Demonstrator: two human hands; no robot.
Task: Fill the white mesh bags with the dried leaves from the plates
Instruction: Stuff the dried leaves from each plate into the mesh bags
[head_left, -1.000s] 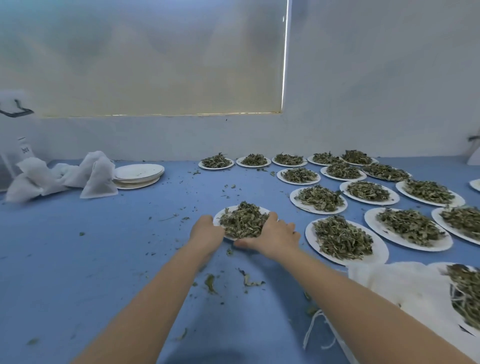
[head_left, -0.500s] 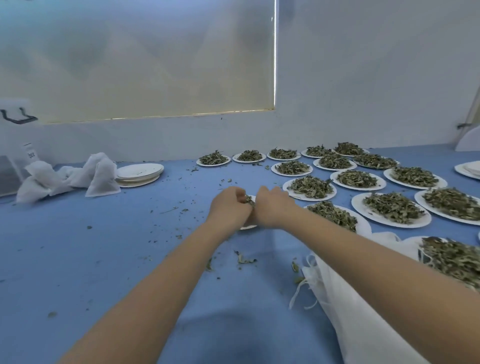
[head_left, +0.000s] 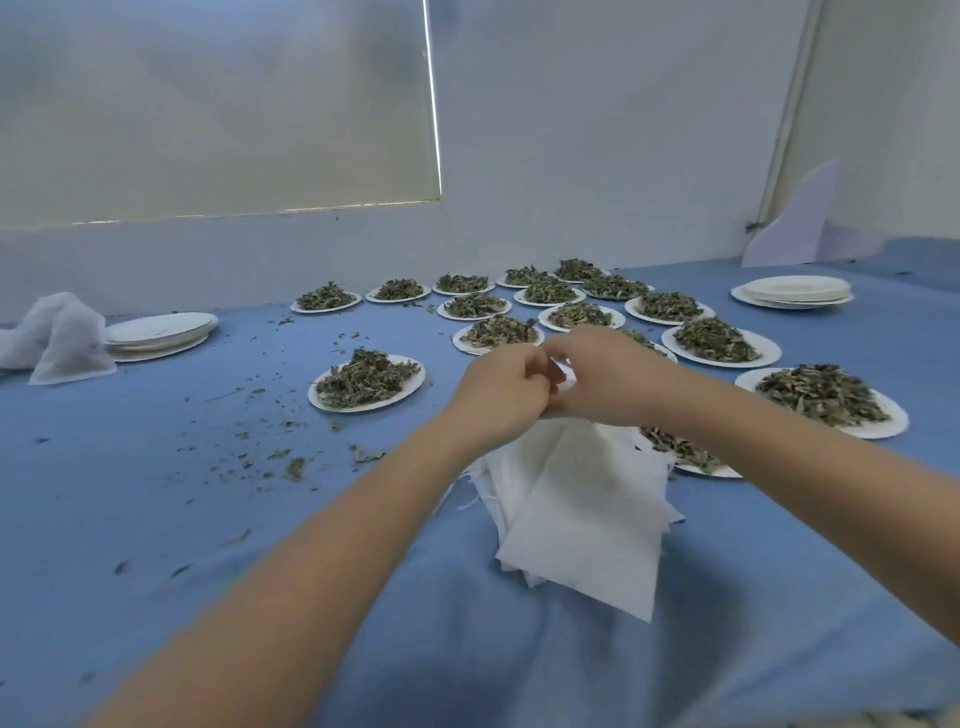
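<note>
our left hand (head_left: 501, 387) and right hand (head_left: 605, 376) pinch a white mesh bag (head_left: 576, 512) hanging just under them. many plates of dried leaves (head_left: 366, 382) past them still wait; few filled bags (head_left: 57, 338) far left.

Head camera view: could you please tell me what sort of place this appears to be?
Probably a small herb or tea packing workspace: many white paper plates heaped with dried green leaves, a stack of flat white mesh bags, and a blue cloth-covered work surface.
</note>
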